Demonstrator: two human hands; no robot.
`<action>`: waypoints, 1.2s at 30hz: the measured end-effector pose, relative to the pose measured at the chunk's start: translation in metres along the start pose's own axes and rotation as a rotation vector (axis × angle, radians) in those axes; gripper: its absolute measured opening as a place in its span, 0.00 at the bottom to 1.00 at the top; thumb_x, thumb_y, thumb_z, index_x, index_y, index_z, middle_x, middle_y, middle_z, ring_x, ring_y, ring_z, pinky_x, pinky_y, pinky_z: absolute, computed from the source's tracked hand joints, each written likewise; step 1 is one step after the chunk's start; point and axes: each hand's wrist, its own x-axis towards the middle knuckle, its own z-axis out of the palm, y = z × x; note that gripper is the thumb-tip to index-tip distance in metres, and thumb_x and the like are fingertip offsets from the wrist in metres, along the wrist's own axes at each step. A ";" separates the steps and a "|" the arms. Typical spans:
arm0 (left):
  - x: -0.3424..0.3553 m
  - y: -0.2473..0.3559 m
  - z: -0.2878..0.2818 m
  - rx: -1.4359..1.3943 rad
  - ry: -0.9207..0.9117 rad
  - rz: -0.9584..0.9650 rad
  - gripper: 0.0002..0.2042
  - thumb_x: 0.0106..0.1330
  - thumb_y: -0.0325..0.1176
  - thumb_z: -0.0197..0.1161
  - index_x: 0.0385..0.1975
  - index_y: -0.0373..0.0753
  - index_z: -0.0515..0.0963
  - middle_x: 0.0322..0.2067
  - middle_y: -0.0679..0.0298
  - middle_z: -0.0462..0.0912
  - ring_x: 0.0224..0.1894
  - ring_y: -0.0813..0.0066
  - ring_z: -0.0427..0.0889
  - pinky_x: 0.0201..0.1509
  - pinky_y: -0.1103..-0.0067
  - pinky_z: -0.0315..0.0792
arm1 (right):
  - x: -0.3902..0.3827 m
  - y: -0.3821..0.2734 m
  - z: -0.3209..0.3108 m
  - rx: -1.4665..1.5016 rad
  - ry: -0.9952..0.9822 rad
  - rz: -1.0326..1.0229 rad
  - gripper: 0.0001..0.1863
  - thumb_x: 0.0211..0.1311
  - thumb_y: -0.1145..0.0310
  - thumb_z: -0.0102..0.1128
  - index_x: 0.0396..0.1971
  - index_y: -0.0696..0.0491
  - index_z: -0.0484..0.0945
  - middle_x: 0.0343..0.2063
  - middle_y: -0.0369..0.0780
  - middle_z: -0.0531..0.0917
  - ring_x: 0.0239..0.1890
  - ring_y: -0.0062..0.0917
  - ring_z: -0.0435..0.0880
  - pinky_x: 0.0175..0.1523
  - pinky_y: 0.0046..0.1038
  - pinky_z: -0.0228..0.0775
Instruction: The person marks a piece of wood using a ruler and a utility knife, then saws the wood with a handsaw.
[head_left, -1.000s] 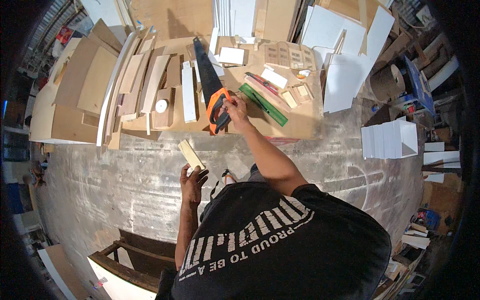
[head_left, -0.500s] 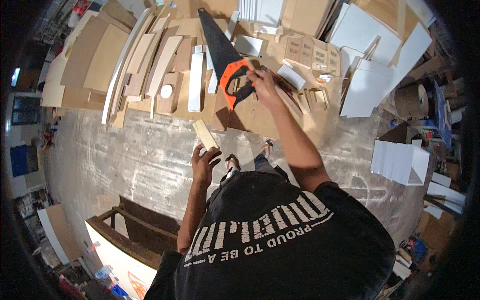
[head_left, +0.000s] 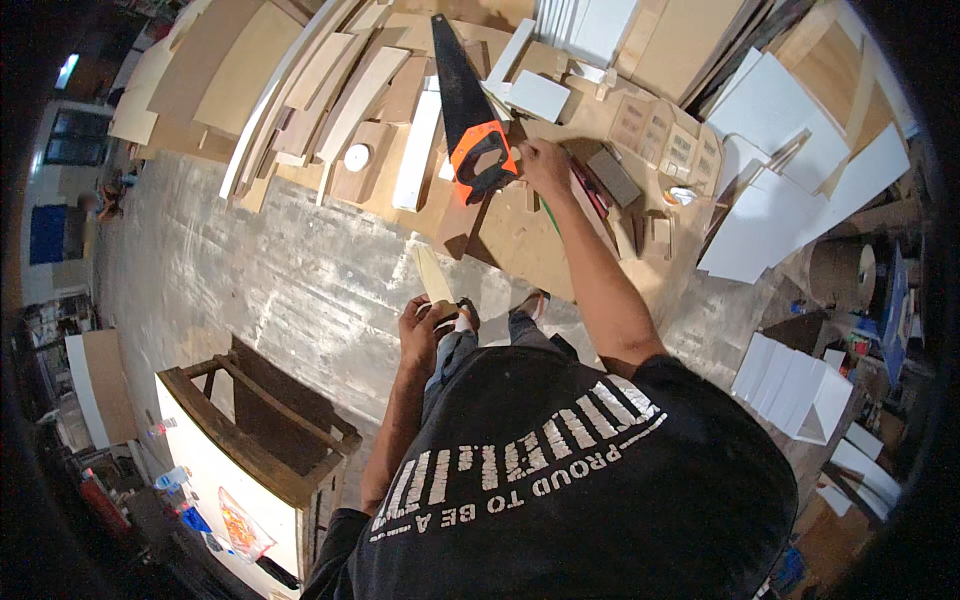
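Note:
My right hand [head_left: 543, 163] grips the orange and black handle of a hand saw [head_left: 458, 95] at its right side, above the wooden worktop [head_left: 515, 250]. The dark blade points away from me, toward the upper left. Lower down, my left hand [head_left: 421, 326] has its fingers wrapped round the near end of a pale wooden strip [head_left: 432, 270], held over the floor in front of my legs. Just right of the saw lie red tools [head_left: 590, 192], small wood pieces and a green item mostly hidden by my right arm.
Long boards [head_left: 365, 95] cover the worktop's left part. White panels [head_left: 800, 210] lean at the right, above a stack of white boxes [head_left: 790, 380]. At lower left stands a white-topped table [head_left: 220, 470] with a dark timber frame and small items. Concrete floor [head_left: 250, 260] surrounds me.
My view has turned, bringing more of the lower-left table in. The saw, still in my right hand, has swung more upright in the picture. The wooden strip stays in my left hand.

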 end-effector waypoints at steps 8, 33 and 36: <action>0.021 -0.002 0.025 0.097 -0.046 -0.018 0.17 0.69 0.30 0.60 0.55 0.32 0.69 0.45 0.54 0.82 0.44 0.63 0.85 0.44 0.71 0.81 | -0.083 0.043 0.007 -0.198 0.124 -0.095 0.13 0.54 0.69 0.68 0.35 0.62 0.80 0.32 0.53 0.84 0.36 0.48 0.85 0.44 0.43 0.77; 0.104 0.064 0.158 0.397 -0.633 0.193 0.18 0.68 0.34 0.66 0.57 0.38 0.79 0.40 0.69 0.84 0.40 0.79 0.82 0.39 0.77 0.79 | -0.150 0.007 -0.064 1.283 -0.076 0.442 0.13 0.71 0.73 0.57 0.50 0.65 0.73 0.46 0.44 0.80 0.49 0.30 0.82 0.55 0.33 0.80; 0.102 0.063 0.167 0.300 -0.615 0.157 0.19 0.68 0.33 0.67 0.58 0.38 0.78 0.38 0.69 0.84 0.40 0.78 0.82 0.40 0.78 0.79 | -0.151 0.003 -0.070 1.271 -0.127 0.440 0.11 0.71 0.74 0.57 0.48 0.63 0.74 0.45 0.44 0.80 0.48 0.30 0.83 0.55 0.33 0.80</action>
